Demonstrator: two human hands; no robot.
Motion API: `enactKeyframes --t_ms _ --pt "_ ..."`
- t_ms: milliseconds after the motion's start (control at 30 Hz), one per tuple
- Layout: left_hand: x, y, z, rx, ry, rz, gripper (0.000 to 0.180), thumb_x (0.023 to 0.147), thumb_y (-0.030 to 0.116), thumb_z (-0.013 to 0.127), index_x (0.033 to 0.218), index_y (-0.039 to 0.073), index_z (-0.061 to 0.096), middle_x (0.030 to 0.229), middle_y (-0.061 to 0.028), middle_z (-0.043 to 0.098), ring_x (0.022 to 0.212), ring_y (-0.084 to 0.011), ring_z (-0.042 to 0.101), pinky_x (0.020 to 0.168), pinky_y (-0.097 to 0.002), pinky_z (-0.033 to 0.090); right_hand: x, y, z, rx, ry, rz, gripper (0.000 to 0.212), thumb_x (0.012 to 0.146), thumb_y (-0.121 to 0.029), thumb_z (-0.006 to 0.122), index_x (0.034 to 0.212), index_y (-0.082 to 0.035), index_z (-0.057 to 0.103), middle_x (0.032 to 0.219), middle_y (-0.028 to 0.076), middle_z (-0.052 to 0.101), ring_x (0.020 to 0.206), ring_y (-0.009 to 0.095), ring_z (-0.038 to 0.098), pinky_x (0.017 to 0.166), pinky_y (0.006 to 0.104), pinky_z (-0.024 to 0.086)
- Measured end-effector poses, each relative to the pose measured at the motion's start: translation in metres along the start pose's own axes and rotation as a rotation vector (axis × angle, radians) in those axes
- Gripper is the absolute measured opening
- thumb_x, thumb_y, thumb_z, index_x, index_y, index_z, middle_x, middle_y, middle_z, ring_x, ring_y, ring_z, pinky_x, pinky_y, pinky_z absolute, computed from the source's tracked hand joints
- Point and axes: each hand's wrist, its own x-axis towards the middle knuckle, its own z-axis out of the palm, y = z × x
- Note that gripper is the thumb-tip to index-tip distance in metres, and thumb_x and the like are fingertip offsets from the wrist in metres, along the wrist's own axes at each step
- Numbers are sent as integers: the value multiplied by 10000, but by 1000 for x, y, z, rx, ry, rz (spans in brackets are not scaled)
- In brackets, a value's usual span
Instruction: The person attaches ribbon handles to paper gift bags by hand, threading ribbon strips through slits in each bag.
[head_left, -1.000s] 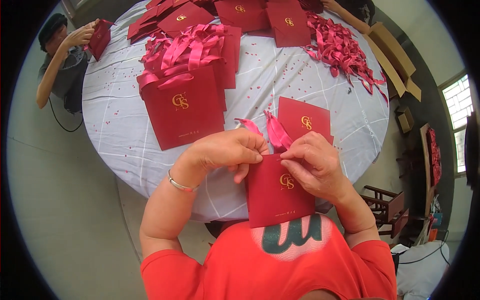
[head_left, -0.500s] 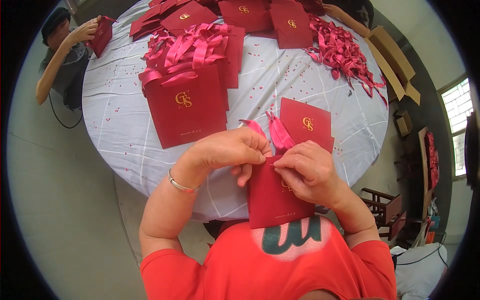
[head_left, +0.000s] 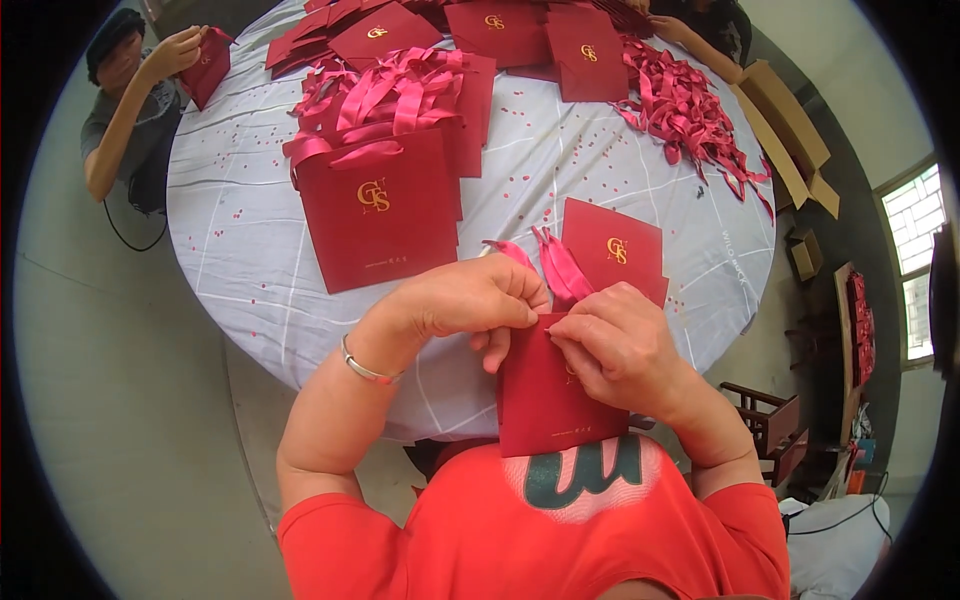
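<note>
A dark red paper gift bag (head_left: 555, 415) with a gold emblem leans against my shirt at the table's near edge. My left hand (head_left: 475, 300), a silver bangle on its wrist, is closed on the bag's top edge, thumb and forefinger pinched there. My right hand (head_left: 622, 345) is also closed, fingertips pinched at the front of the bag just under its rim; whatever is between them is too small to make out. Pink ribbon (head_left: 562, 270) rises just behind the bag, between my hands. Beyond the right hand lies another red bag (head_left: 615, 240), flat on the cloth.
A row of red bags (head_left: 375, 225) with pink ribbon handles stands left of centre. Loose ribbons (head_left: 690, 110) heap at the far right, near more stacked bags (head_left: 500, 38). Red bits dot the pale tablecloth (head_left: 220, 270). A co-worker (head_left: 135, 120) holds a bag; another's arm (head_left: 695, 45) shows.
Both hands keep nearly the same pinched hold on the bag. The whole view has shifted very slightly.
</note>
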Motion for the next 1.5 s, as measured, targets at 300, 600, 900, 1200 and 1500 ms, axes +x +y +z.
enactKeyframes --t_ms 300,600,900,1200,1500 --pt "5 2 9 152 68 -31 102 955 96 505 958 25 577 731 -20 630 531 -125 651 448 -222 409 18 -31 11 -478 -401 6 53 707 -69 605 748 -48 578 688 103 562 634 247 575 624 375 444" --pt "-3 3 10 147 77 -1 205 892 31 462 1025 -14 612 853 -73 667 588 -153 683 506 -268 463 28 1 2 110 -401 384 99 731 -84 740 781 -43 665 733 129 661 688 336 653 642 404 524" --pt "-5 10 25 179 162 41 103 910 5 530 1005 -14 495 664 -36 590 493 -160 653 391 -230 384 59 38 -33 663 -767 887 119 932 -164 623 932 -45 627 738 -2 639 597 107 609 454 265 464" --pt "-4 9 41 374 463 133 79 812 -76 621 824 -27 561 672 -47 633 503 -96 605 408 -241 457 77 56 -29 773 -1172 870 335 802 -79 611 1127 -7 579 747 20 598 606 110 582 472 292 474" --pt "-10 14 49 235 459 125 141 795 -89 630 852 -29 516 697 -126 678 542 -155 664 457 -276 497 60 58 -18 1092 -1011 931 339 728 -90 700 1057 -27 646 739 6 607 582 92 559 473 264 419"
